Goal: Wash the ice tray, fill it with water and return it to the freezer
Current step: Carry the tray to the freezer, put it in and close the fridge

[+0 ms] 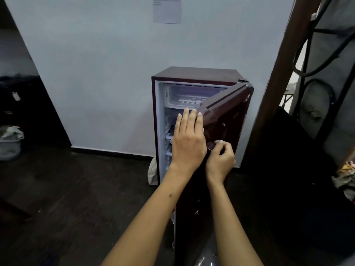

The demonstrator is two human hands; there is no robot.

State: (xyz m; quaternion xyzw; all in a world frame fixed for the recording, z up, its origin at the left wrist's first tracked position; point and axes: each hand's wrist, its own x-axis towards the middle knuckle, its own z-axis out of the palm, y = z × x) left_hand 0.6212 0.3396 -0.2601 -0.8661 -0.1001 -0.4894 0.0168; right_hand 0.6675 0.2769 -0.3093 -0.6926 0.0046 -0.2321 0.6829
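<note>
Inside freezer (pixel 194 96) ice tray (pixel 189 101) lies crosswise; left hand (pixel 189 143) flat on door (pixel 228 116), right hand (pixel 221 160) pinching handle.

One fridge (pixel 194 73), one door (pixel 226 120), one ice tray (pixel 190 101), two hands, one wall paper (pixel 167 9).

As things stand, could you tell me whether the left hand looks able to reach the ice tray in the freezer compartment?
Probably yes: the fridge door stands open, the left hand is flat at its edge, and the ice tray lies uncovered above its fingertips.
</note>
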